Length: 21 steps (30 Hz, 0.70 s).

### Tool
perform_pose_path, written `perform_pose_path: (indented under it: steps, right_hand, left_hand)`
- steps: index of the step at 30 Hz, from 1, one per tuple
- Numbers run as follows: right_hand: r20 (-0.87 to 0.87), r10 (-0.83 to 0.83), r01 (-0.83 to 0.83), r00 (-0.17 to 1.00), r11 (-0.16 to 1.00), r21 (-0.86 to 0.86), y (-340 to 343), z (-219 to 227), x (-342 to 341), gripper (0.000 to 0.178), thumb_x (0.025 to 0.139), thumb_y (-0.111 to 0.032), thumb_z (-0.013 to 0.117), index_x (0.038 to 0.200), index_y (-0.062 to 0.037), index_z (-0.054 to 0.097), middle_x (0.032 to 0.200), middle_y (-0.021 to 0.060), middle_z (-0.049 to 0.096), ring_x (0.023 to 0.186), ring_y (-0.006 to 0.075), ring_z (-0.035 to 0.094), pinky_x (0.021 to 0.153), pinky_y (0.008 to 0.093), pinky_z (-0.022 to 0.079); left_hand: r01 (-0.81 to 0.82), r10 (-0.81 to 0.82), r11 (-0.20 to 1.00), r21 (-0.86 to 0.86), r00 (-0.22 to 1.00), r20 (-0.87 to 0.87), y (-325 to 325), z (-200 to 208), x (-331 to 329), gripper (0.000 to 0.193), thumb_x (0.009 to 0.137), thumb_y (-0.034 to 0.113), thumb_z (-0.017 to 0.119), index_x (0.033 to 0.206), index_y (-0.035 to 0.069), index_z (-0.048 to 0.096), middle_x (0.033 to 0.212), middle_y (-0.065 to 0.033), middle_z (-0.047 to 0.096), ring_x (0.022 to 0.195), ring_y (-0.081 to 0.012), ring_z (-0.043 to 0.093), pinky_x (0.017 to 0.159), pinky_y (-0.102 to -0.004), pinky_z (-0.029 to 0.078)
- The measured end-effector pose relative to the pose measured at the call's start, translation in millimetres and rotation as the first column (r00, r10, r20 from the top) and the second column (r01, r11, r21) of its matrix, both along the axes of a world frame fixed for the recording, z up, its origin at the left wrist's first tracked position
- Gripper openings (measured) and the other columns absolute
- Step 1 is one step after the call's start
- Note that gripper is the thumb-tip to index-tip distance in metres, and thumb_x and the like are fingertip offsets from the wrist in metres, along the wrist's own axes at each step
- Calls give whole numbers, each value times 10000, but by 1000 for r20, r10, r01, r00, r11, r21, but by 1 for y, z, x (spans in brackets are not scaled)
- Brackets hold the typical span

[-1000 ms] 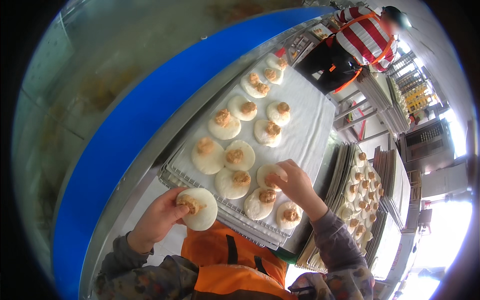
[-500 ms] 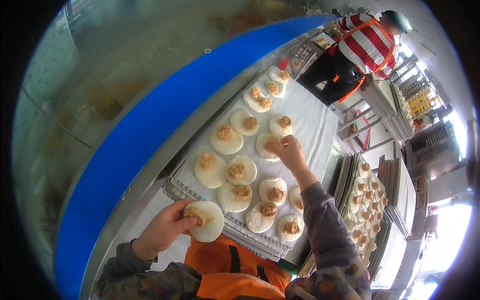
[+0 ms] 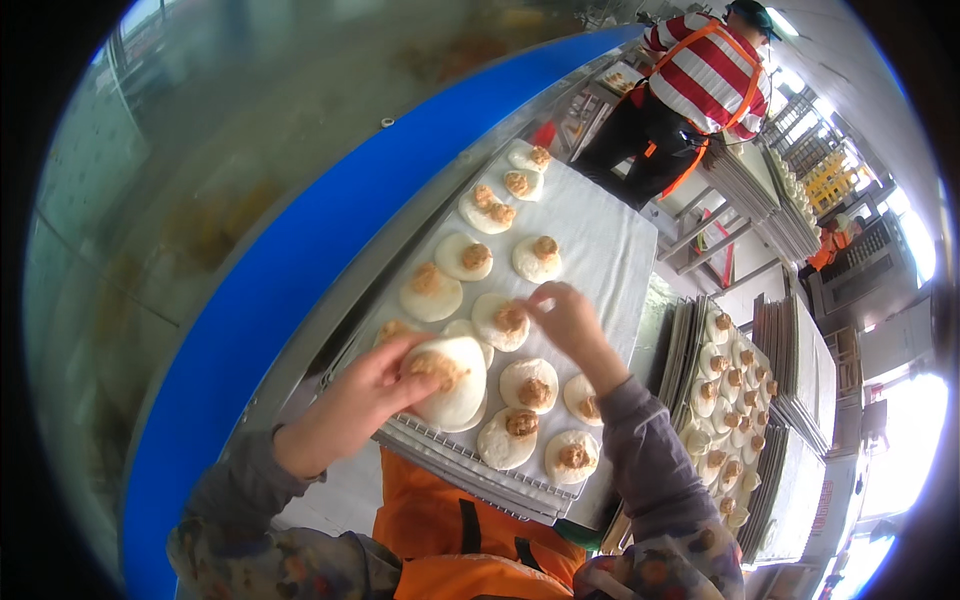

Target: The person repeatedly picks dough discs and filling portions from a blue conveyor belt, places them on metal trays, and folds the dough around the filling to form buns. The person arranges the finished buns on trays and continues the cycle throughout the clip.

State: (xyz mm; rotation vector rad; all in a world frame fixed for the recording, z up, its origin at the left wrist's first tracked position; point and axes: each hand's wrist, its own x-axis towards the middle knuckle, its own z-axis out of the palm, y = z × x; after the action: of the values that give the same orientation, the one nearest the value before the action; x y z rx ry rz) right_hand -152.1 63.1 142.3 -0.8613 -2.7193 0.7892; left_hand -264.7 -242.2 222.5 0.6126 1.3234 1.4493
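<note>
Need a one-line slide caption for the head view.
Left hand holding a filling-topped dough round over the tray, right hand beside another round.

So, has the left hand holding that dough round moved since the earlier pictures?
Yes. The left hand has moved forward and to the right: its dough round, earlier outside the near edge of the tray, is now over it.

dough rounds [image 3: 487, 351] partly hidden behind the filled piece [image 3: 456, 392] in the left fingers [image 3: 418, 387]
</note>
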Motion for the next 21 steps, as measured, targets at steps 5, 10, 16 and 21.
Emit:
perform_pose_path:
  steps: [5, 10, 16, 21]
  right_hand:
    - [-98, -259, 262, 961, 965, 17, 80, -20, -37, 522, 910, -479, 711, 1024, 31, 725, 942, 191, 754, 904, 319, 730, 804, 399, 557]
    - [196, -93, 143, 976, 954, -264, 123, -21, -63, 690, 743, -603, 810, 948, 51, 734, 889, 171, 737, 856, 274, 716, 762, 370, 546]
    - [24, -102, 105, 994, 946, -306, 123, -20, -61, 672, 671, -508, 899, 1004, 41, 703, 867, 137, 695, 811, 237, 670, 722, 352, 547]
    - [51, -99, 111, 994, 935, -336, 116, -26, -68, 659, 694, -453, 886, 1060, 62, 697, 982, 171, 730, 908, 249, 703, 760, 363, 557]
  left_hand:
    - [180, -177, 983, 23, 979, -103, 67, 4, -8, 472, 1015, 138, 653, 1437, -7, 497, 1266, -81, 651, 1143, -143, 634, 951, -292, 545]
    - [229, -232, 973, -40, 950, -208, 142, -26, 9, 485, 991, 142, 683, 1417, -18, 516, 1219, -117, 679, 1092, -141, 651, 879, -272, 543]
    - [373, -401, 914, -156, 782, -478, 240, -71, 9, 424, 921, 199, 717, 1288, 4, 629, 1149, -169, 698, 1023, -207, 684, 867, -333, 537]
    - [249, -310, 917, -311, -47, -950, 263, -106, 22, 348, 843, 236, 746, 1113, 19, 707, 1063, -184, 699, 1003, -327, 688, 870, -425, 545]
